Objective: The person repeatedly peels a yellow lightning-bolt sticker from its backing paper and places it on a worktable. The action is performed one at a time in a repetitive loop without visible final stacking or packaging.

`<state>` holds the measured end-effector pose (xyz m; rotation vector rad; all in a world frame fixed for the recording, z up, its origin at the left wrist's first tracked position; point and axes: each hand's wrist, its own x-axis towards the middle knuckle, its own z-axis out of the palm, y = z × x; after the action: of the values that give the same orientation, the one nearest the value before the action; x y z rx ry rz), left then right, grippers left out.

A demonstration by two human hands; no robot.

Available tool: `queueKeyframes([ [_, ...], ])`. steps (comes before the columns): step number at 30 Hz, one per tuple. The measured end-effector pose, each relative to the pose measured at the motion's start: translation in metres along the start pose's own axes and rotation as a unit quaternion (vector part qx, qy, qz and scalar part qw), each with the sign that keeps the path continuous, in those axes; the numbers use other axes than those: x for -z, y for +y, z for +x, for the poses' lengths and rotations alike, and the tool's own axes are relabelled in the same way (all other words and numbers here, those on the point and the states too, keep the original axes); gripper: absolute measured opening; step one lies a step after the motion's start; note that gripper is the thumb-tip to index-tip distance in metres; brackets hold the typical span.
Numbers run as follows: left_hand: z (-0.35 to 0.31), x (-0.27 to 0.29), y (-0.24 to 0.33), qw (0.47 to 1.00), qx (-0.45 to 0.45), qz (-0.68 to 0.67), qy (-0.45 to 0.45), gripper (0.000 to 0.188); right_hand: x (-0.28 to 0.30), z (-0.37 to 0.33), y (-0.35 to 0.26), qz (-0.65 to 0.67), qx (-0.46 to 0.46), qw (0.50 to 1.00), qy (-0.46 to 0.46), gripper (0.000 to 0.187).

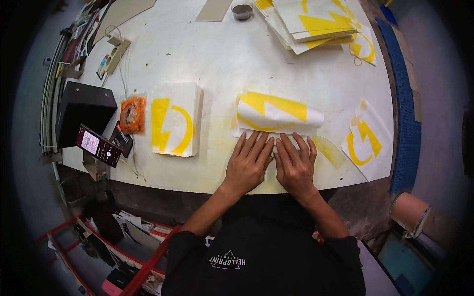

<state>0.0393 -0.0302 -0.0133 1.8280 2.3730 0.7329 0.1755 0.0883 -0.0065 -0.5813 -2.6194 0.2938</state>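
Observation:
A white paper piece with yellow shapes lies before me, its far part curled up and over into a loose roll. My left hand lies palm down along its near edge, fingers stretched out flat on the paper. Beside it, thumbs almost meeting, my right hand presses the same near strip with its fingers extended. Part of that strip is hidden beneath my fingers. By my right hand a translucent yellowish curved piece rests on the table. Neither hand grips anything.
On the white table stand a neat stack of printed paper pieces left and a larger pile far right. A single piece lies right. Further left are an orange packet, phone, black box and power strip.

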Motion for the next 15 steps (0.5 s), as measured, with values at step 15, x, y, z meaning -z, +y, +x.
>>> queueKeyframes([
  [15, -0.017, 0.019, -0.018, 0.995, 0.087, 0.003, -0.048, 0.082, 0.003, -0.003, 0.007, 0.042, 0.024, 0.997, -0.057, 0.043],
])
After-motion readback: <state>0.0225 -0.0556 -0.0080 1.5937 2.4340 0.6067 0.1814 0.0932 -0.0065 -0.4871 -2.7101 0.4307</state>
